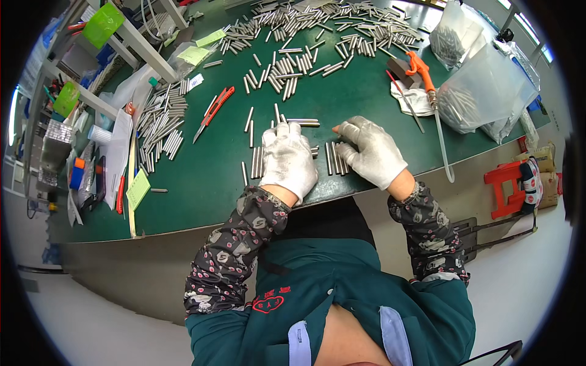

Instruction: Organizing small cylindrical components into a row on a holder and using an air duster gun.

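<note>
Both my hands wear white gloves over the green table. My left hand (285, 157) lies palm down across several short metal rods (257, 162), fingers stretched forward over them and holding none that I can see. The rods under its palm are hidden. To its right, my right hand (373, 151) has its fingers apart, with a bare fingertip showing. Its thumb touches or nearly touches an upright row of several metal rods (334, 160). Just beyond my left fingertips lie a few more rods (303, 122), some sideways. Single rods (248, 119) lie to the left.
A large heap of metal rods (293, 67) spreads over the far side, another (160, 122) at left. A red utility knife (215, 113) lies between. At right are an orange air gun (421, 70) with a hose, a thin red-handled tool (404, 99) and plastic bags (470, 97) of rods.
</note>
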`<state>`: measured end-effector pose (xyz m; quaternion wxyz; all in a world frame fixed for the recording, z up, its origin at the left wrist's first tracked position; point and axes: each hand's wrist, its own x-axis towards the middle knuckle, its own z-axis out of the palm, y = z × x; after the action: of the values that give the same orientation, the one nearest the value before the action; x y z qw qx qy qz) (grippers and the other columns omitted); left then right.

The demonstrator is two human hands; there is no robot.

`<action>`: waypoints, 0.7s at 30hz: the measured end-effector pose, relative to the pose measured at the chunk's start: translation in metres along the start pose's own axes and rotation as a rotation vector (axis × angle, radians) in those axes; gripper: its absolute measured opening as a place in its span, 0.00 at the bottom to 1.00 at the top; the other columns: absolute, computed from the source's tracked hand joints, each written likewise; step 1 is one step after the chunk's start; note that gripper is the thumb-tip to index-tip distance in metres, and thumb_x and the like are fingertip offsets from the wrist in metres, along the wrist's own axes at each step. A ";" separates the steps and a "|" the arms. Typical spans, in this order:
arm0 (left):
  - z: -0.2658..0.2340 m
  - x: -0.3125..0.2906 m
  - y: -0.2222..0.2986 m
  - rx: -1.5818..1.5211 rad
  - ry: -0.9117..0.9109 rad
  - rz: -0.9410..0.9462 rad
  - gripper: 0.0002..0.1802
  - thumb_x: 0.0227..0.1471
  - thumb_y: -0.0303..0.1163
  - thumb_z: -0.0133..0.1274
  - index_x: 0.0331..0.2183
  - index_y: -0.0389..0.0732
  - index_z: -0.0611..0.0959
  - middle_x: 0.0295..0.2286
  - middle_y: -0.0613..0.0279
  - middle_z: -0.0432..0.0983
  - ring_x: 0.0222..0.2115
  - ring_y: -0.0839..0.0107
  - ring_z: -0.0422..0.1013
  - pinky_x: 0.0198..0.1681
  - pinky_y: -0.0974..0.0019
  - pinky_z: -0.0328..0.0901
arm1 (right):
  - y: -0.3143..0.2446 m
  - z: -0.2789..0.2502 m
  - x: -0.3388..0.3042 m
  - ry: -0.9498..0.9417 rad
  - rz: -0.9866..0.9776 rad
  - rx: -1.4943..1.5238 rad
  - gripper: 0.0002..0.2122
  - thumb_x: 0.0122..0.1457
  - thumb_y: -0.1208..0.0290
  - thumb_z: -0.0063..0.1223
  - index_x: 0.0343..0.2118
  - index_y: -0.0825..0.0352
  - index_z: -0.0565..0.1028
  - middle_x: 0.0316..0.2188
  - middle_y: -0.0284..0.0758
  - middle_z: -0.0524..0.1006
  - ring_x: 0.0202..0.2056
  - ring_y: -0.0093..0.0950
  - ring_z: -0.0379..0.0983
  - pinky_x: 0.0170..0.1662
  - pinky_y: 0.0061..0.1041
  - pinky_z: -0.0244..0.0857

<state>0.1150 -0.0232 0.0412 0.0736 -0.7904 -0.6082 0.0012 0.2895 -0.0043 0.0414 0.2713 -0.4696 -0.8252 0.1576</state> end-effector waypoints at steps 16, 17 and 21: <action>-0.022 -0.001 -0.013 -0.431 0.321 0.355 0.11 0.46 0.26 0.54 0.35 0.41 0.76 0.26 0.55 0.75 0.26 0.54 0.72 0.28 0.57 0.67 | -0.018 -0.009 -0.005 0.117 -0.222 -0.169 0.07 0.53 0.68 0.52 0.34 0.63 0.71 0.20 0.38 0.73 0.25 0.40 0.73 0.28 0.38 0.66; -0.022 0.001 -0.015 -0.486 0.325 0.403 0.10 0.47 0.29 0.56 0.34 0.41 0.76 0.26 0.55 0.75 0.27 0.54 0.73 0.28 0.57 0.67 | -0.018 -0.011 -0.008 0.113 -0.222 -0.172 0.07 0.53 0.68 0.52 0.34 0.63 0.71 0.20 0.38 0.73 0.25 0.40 0.73 0.28 0.38 0.66; -0.015 0.001 -0.037 -0.506 0.442 0.271 0.09 0.46 0.28 0.57 0.33 0.41 0.78 0.26 0.58 0.77 0.27 0.59 0.75 0.28 0.62 0.69 | -0.007 -0.021 -0.021 0.311 -0.085 -0.091 0.07 0.56 0.69 0.50 0.37 0.61 0.73 0.22 0.40 0.75 0.28 0.41 0.74 0.30 0.38 0.67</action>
<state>0.0806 -0.0149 0.0603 0.0042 -0.8381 -0.4485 -0.3105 0.3062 -0.0260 0.0555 0.3808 -0.4647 -0.7987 0.0336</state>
